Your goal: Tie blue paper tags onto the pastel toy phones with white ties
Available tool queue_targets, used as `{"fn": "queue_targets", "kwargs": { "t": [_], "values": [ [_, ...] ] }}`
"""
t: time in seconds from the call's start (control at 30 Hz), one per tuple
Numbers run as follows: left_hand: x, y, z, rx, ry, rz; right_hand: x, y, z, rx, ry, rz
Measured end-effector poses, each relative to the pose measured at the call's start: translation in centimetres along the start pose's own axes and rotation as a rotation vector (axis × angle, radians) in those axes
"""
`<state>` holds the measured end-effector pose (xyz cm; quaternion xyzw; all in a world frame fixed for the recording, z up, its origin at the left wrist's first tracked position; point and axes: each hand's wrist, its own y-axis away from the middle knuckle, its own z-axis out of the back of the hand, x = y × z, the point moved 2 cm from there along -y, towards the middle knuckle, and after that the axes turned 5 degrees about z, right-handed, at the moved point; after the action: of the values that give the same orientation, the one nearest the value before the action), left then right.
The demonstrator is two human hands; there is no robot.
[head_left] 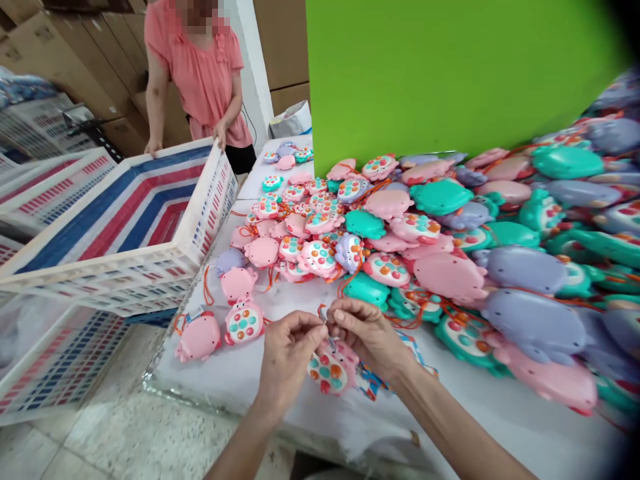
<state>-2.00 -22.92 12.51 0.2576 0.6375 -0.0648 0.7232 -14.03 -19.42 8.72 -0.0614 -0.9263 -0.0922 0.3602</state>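
Note:
In front of me, both hands meet in a pinch above a pink animal-shaped toy (pixel 334 370) with coloured round buttons. My left hand (pixel 293 357) has its thumb and forefinger closed at a small whitish piece (pixel 324 313) with a bit of orange at it. From the other side, my right hand (pixel 367 333) pinches at the same spot; the fingers partly hide what is held. Blue-and-white printed cards (pixel 371 383) lie under my right hand. Left of my hands, several pink toys (pixel 199 335) rest on the table, one with a small label.
A large heap of pink, green and purple toys (pixel 450 267) with orange cords covers the white table (pixel 220 393). Behind it stands a green panel (pixel 450 73). On the left, a person in a pink top (pixel 205 73) holds a striped-lined plastic crate (pixel 193 237).

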Motion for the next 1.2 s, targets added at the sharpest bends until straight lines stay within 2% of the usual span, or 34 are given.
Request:
{"fn": "queue_targets", "kwargs": {
  "t": [0.2,0.37,0.5,0.63,0.7,0.97,1.1,1.2],
  "values": [
    [-0.6,0.1,-0.1,-0.038,-0.083,-0.017,-0.2,0.2,-0.4,-0.031,-0.083,-0.079],
    [-0.9,0.0,-0.3,-0.005,-0.089,-0.028,-0.8,0.1,-0.1,-0.081,-0.049,-0.088],
    [-0.7,0.0,-0.1,-0.012,-0.103,-0.024,-1.1,0.3,0.2,-0.067,0.021,-0.055],
    [-0.3,0.0,0.2,-0.007,-0.1,-0.017,-0.7,0.6,0.6,0.022,0.256,0.051],
    [-0.2,0.0,0.4,0.014,-0.05,-0.012,-0.4,0.7,0.6,0.073,0.308,0.056],
    [-0.1,0.3,0.8,0.222,-0.015,0.07,0.3,0.7,0.3,0.246,0.144,-0.225],
    [0.4,0.5,0.8,0.311,0.112,0.15,1.1,0.9,0.0,0.342,0.243,-0.295],
    [0.7,0.6,0.8,0.294,0.135,0.158,1.6,0.9,-0.5,0.342,0.376,-0.288]
  ]
}}
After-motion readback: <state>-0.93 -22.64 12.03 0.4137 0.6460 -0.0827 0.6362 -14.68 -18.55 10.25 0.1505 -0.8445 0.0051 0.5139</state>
